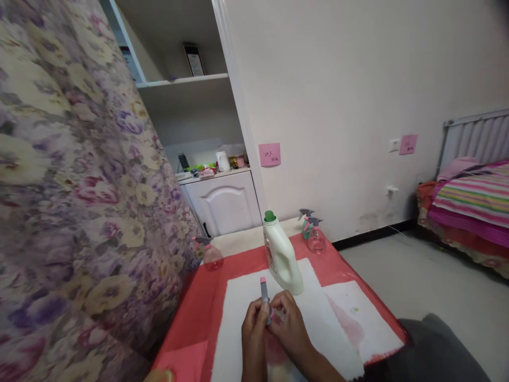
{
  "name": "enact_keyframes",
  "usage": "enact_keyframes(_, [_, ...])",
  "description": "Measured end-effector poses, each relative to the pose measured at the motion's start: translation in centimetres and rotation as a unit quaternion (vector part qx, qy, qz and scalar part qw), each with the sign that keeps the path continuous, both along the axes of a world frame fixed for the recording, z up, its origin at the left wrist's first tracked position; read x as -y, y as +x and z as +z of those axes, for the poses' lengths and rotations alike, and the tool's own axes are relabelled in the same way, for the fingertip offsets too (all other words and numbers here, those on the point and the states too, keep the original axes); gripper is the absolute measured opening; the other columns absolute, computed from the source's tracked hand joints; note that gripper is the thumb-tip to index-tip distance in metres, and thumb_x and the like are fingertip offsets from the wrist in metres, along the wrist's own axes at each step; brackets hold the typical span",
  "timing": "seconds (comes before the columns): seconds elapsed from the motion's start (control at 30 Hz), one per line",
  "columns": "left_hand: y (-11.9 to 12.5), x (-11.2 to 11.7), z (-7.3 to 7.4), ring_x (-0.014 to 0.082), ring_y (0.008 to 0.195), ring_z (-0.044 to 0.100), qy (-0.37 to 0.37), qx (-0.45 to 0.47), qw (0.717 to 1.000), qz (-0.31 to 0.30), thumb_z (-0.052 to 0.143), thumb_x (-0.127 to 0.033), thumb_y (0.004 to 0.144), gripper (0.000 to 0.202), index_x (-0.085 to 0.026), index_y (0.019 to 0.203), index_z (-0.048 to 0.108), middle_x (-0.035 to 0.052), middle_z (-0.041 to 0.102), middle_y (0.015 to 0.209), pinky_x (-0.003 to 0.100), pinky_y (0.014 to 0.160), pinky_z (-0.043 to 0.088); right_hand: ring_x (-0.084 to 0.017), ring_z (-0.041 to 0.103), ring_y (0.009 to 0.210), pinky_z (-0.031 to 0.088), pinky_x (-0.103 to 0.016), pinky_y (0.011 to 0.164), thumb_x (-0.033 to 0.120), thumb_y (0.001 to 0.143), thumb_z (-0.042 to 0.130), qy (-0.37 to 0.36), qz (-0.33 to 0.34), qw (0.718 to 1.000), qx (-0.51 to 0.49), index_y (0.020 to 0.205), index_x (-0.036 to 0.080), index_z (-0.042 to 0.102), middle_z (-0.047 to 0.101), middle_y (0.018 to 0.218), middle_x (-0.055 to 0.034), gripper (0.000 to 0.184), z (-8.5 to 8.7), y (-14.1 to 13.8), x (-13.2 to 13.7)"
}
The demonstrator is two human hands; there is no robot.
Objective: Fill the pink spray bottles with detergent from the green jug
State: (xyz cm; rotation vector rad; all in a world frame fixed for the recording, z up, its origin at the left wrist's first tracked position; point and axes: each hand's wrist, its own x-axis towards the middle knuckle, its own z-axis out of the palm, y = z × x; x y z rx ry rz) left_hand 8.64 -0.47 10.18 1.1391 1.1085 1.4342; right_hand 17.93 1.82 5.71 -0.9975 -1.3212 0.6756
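Both my hands meet over the white sheet (pixel 318 323) on the red table (pixel 199 302). My left hand (pixel 254 326) is closed around the neck of a small pink spray bottle (pixel 274 345), whose grey and pink trigger head (pixel 264 291) sticks up above my fingers. My right hand (pixel 288 323) is closed on the same bottle from the right, covering most of its body. Just behind my hands stands a white detergent jug (pixel 281 254) with a green cap, upright.
Two pink spray bottles (pixel 316 236) stand at the table's far right corner, another (pixel 212 255) at the far left beside a floral curtain (pixel 79 185). A white cupboard (pixel 225 201) with clutter is behind. A bed (pixel 473 207) with a striped blanket is on the right.
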Motion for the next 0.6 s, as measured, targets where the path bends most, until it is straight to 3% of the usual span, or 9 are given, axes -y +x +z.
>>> enact_keyframes(0.17, [0.07,-0.16,-0.09,0.0223,0.084,0.064,0.005,0.002,1.000,0.006,0.070,-0.049,0.076,0.034,-0.019,0.092,0.069,0.0042,0.072,0.090,0.029,0.075,0.048,-0.021,0.058,0.096,0.046,-0.035,0.087,0.014,0.077,0.059,0.012,0.059,0.998,-0.014,0.093,0.022,0.060,0.058,0.098,-0.0034,0.018,-0.08,0.03,0.23])
enact_keyframes(0.23, [0.14,-0.25,-0.12,0.0226,0.084,0.064,0.006,-0.001,1.000,0.014,0.071,-0.050,0.074,0.035,-0.019,0.091,0.069,0.0043,0.071,0.090,0.029,0.074,0.048,-0.021,0.059,0.096,0.047,-0.035,0.087,0.015,0.079,0.058,0.017,0.071,0.997,-0.021,0.089,0.023,0.061,0.059,0.097,-0.0034,0.014,-0.03,0.14,0.20])
enact_keyframes(0.3, [0.19,-0.24,-0.09,0.0228,0.085,0.064,0.006,-0.014,1.000,0.022,0.071,-0.051,0.074,0.036,-0.019,0.090,0.069,0.0039,0.071,0.088,0.028,0.073,0.048,-0.021,0.059,0.091,0.048,-0.035,0.083,0.018,0.077,0.062,0.010,0.050,0.998,-0.023,0.082,0.022,0.060,0.058,0.091,-0.0025,0.007,0.01,0.12,0.09])
enact_keyframes(0.43, [0.22,0.02,0.12,0.0226,0.083,0.063,0.004,-0.028,0.999,0.025,0.070,-0.052,0.074,0.037,-0.019,0.090,0.069,0.0038,0.071,0.087,0.029,0.074,0.048,-0.022,0.058,0.085,0.049,-0.035,0.078,0.019,0.071,0.066,-0.011,0.013,1.000,-0.026,0.079,0.022,0.056,0.056,0.086,-0.0011,0.014,0.03,-0.15,0.08])
enact_keyframes(0.6, [0.19,0.00,-0.03,0.0244,0.089,0.063,0.008,-0.007,1.000,0.015,0.069,-0.050,0.076,0.035,-0.018,0.091,0.068,0.0060,0.071,0.094,0.031,0.080,0.048,-0.022,0.059,0.097,0.047,-0.036,0.088,0.023,0.083,0.057,0.012,0.086,0.996,-0.025,0.094,0.023,0.062,0.061,0.099,-0.0042,0.012,0.36,0.08,0.52])
